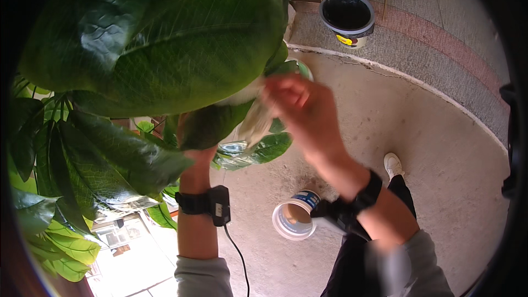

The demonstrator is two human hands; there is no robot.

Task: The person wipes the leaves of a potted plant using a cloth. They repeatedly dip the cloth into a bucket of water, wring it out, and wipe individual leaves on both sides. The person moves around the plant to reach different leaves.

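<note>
Several large glossy green leaves (198,45) of a potted-type plant fill the upper left. My right hand (305,111), blurred, is at the edge of the big leaf with its fingers curled on a pale, thin cloth (258,121). The cloth hangs down beside a smaller dark leaf (212,126) and in front of a lower leaf (270,148). Behind the smaller dark leaf my left hand (203,155) is mostly hidden; only its base and the wrist show, so its fingers cannot be made out. Both wrists wear black straps, and the left one carries a small box.
A white tub (293,220) with brownish water is on the concrete floor (433,218). A black-lined bucket (346,14) stands on a raised step (412,45). More foliage (103,161) crowds the left. A cable (239,251) hangs from the left wrist box.
</note>
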